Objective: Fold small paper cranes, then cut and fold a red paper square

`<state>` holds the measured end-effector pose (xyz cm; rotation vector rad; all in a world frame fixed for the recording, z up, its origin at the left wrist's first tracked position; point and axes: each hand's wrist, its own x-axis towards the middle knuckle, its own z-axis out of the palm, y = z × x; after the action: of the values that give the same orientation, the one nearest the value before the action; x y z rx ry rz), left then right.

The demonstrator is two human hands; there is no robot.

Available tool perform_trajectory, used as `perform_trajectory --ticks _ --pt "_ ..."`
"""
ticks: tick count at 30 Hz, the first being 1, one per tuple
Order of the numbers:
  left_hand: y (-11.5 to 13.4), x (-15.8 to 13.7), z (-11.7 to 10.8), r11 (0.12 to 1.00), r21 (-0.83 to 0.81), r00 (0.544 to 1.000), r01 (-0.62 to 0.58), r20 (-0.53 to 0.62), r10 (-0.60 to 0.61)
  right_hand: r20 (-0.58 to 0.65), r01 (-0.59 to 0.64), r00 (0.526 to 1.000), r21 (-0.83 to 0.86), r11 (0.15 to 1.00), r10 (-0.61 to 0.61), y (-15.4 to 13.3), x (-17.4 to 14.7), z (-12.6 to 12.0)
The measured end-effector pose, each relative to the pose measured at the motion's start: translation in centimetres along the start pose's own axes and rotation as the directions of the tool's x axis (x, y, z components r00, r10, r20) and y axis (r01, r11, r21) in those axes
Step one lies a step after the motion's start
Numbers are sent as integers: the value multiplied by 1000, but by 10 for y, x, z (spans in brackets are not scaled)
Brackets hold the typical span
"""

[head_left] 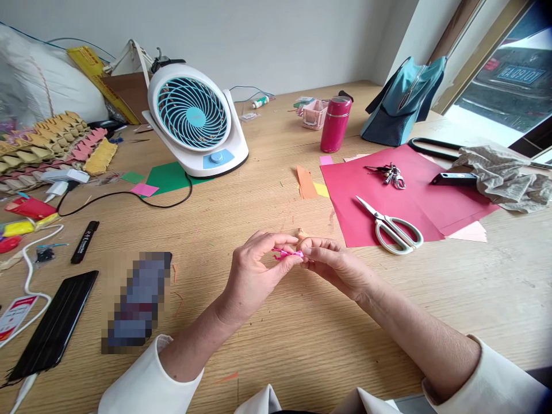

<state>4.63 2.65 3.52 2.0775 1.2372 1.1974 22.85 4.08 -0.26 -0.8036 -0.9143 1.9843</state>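
Over the middle of the wooden table, my left hand [254,273] and my right hand [338,264] meet fingertip to fingertip. Between them is a small piece of pink paper [288,253] with thin, fringe-like strands on its left side. My left thumb and fingers curve around it, the thumb at its lower edge. The right thumb and forefinger pinch its right end, which the fingers partly hide. Just behind the hands a small tan object [301,233] shows, too little of it to name. White-handled scissors [399,233] lie to the right on red paper [345,190].
A white and blue fan [194,118] stands at the back left, its black cord [129,202] crossing the table. A pink flask [336,123], keys [393,175] and a blue bag [403,103] are at right. A black marker [85,241] and a blurred-out phone-like object [140,302] lie left.
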Motion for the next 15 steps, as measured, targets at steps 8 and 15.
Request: perform_trajectory --ticks 8,15 --pt "-1 0 1 999 -51 999 -18 34 19 -13 -8 1000 11 1000 8 2 1 -1" --pt "2 1 2 977 -129 985 170 43 -165 -48 -42 998 24 999 43 0 0 1"
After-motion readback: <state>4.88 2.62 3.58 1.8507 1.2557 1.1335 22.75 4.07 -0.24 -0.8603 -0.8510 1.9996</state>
